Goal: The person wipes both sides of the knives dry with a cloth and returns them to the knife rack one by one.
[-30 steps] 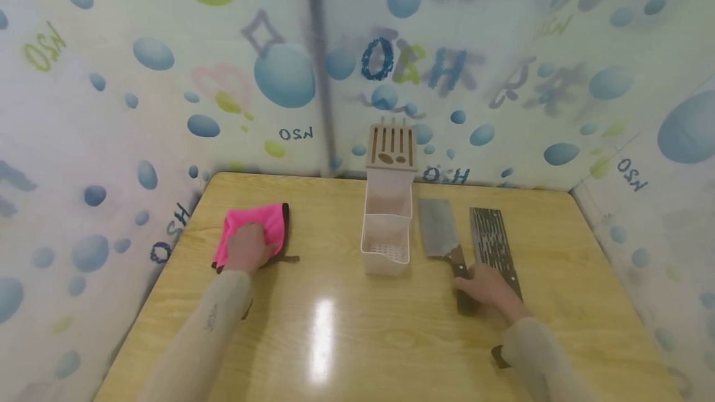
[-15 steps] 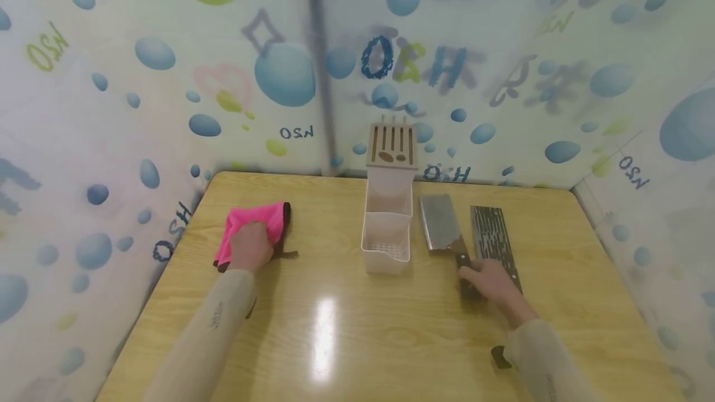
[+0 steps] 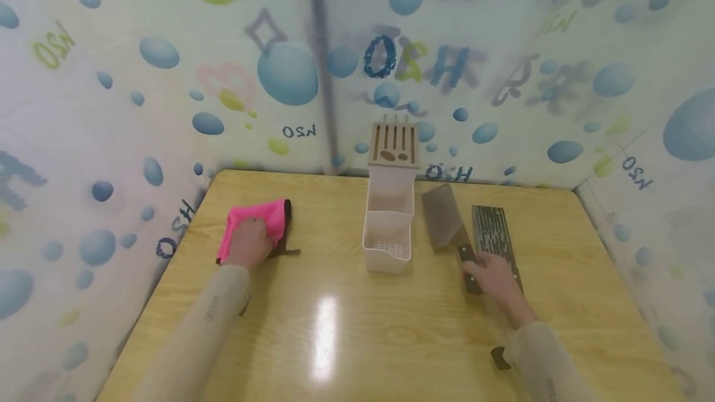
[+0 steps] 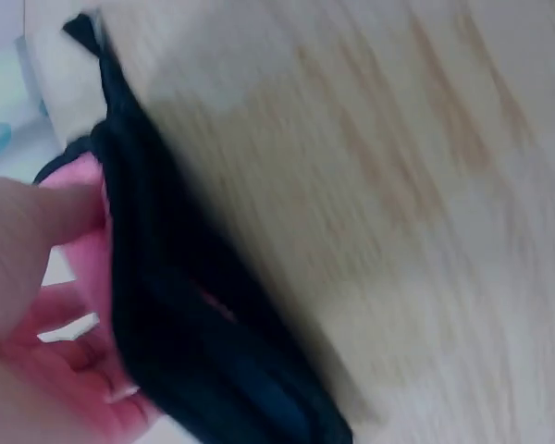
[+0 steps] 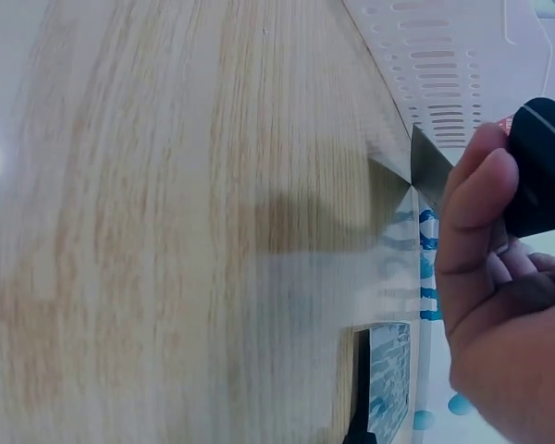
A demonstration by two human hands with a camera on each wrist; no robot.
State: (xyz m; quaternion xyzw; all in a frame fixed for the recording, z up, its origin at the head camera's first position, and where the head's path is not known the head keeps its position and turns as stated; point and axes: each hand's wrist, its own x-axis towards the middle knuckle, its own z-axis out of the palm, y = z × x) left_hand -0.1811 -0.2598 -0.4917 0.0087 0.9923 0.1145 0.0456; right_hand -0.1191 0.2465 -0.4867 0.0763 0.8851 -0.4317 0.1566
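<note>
My left hand (image 3: pixel 249 242) grips a pink cloth (image 3: pixel 272 213) with black edging, at the left of the table. The cloth's dark border (image 4: pixel 157 259) hangs between thumb and fingers in the left wrist view. On the right, my right hand (image 3: pixel 496 275) holds a cleaver (image 3: pixel 444 216) by its black handle (image 5: pixel 541 166). Its broad blade points away from me, and its lower edge appears lifted off the tabletop. Beside that hand, a second knife (image 3: pixel 490 228) with a streaked dark blade lies flat; my hand hides part of its handle.
A whitish knife holder (image 3: pixel 386 259) with a slotted beige top (image 3: pixel 393 144) stands at the table's back middle, left of the cleaver. The wooden table (image 3: pixel 357 340) meets patterned walls (image 3: pixel 480 30) at the back and sides. A small dark object (image 3: pixel 499 358) shows by the right sleeve.
My right hand has moved slightly away from me with the cleaver, whose blade has risen and tilted. The left hand stays on the cloth with hardly any shift.
</note>
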